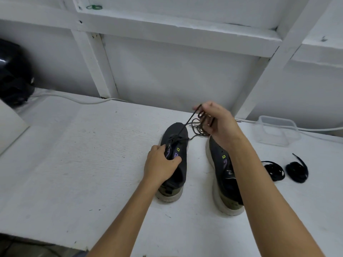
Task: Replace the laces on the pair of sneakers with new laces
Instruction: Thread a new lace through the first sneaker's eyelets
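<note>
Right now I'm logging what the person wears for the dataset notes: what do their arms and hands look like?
Both forearms are bare up to the frame's lower edge: no sleeves, gloves, watch or bracelet show. The left hand shows no ring. The right hand has what may be a thin ring on one finger, too small to be sure.

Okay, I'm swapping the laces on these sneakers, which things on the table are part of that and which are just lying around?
Part of the job:
left sneaker, steadied by the left hand
old lace, pulled up by the right hand
right sneaker
two black lace bundles

Just lying about:
clear plastic tub
white cable
dark helmet-like thing
green rubber bands
</note>
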